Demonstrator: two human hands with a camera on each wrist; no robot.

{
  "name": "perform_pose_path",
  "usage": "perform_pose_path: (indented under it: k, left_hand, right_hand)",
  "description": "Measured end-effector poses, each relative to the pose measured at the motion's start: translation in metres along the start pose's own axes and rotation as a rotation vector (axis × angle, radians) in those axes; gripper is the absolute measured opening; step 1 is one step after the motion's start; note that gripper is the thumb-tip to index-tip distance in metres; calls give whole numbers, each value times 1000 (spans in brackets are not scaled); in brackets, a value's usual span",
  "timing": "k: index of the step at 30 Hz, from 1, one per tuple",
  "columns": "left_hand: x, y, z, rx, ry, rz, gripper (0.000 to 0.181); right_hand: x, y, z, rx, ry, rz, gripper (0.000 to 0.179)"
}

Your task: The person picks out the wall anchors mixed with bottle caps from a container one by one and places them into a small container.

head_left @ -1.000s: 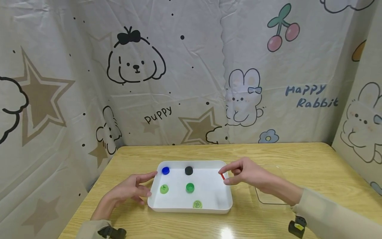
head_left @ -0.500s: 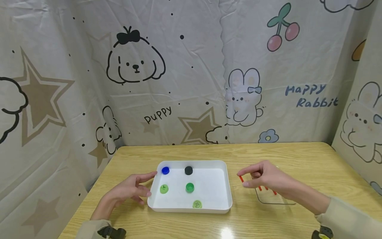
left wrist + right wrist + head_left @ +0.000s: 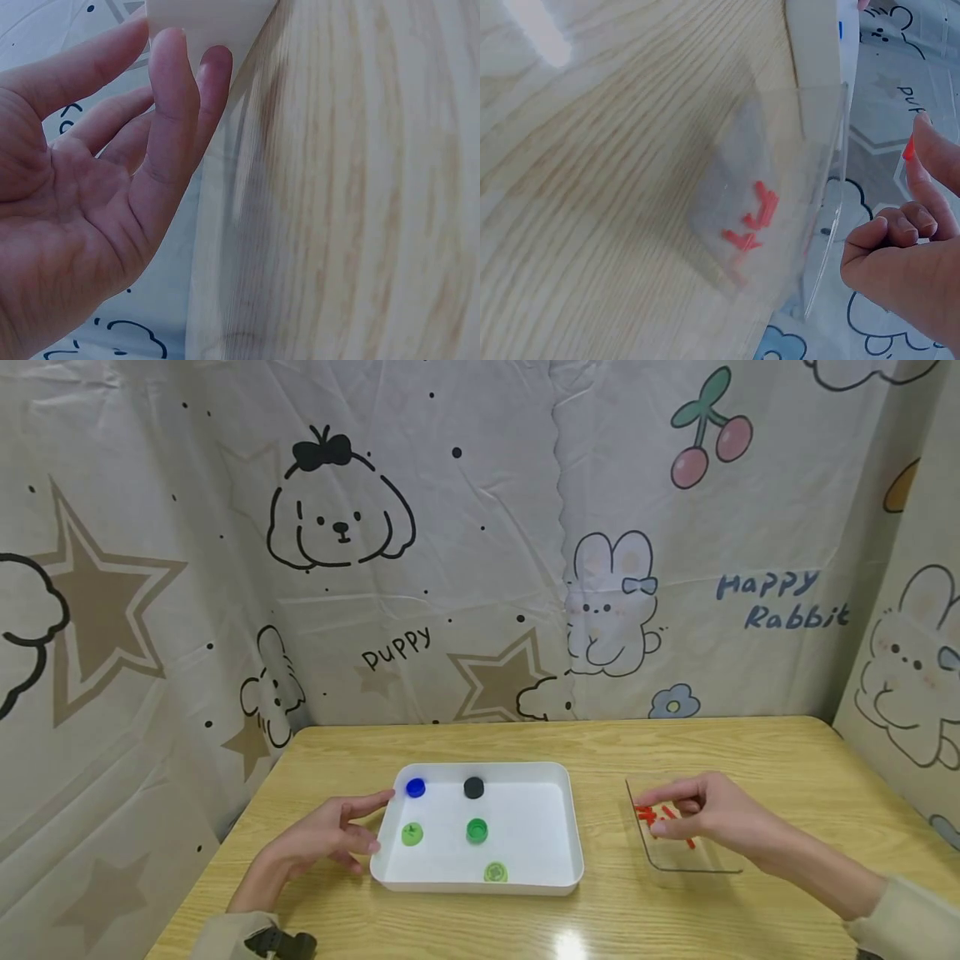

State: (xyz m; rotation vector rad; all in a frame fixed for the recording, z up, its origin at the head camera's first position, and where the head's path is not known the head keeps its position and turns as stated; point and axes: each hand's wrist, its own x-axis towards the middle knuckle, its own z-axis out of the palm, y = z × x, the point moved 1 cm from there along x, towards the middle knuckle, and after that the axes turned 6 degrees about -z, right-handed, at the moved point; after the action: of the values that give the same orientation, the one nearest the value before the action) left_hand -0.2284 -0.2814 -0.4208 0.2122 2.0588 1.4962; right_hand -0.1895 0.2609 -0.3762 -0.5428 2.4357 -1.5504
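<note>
My left hand (image 3: 326,835) touches the left side of a white tray (image 3: 576,827) with its fingertips, fingers mostly extended. In the left wrist view, the fingertips meet the tray's wall (image 3: 202,30). Over a clear plastic box (image 3: 693,871), my right hand (image 3: 723,814) pinches a small red stick (image 3: 908,150) between thumb and index finger, the other fingers curled. Several more red sticks (image 3: 765,206) lie inside the box. On the tray sit a blue bottle cap (image 3: 416,787), a black cap (image 3: 473,787), a green cap (image 3: 477,831) and two light green ones (image 3: 412,834).
Tray and box stand apart on a wooden table (image 3: 525,927), the box to the right. A printed curtain (image 3: 480,568) hangs behind the table and along its sides.
My right hand has moved right, from over the tray's right edge to over the clear box, still pinching the red stick. The left hand and the tray have stayed put.
</note>
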Motion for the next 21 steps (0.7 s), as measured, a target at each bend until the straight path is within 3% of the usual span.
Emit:
perform_pose_path:
  k: [10,21]
  left_hand:
    - [0,1,-1,2,0,-5,86]
    - [0,1,-1,0,-1,-12,86]
  right_hand:
    - [-9,14,-7,-101,44,90,45]
    - [-8,20,-11,-226,51,51,39]
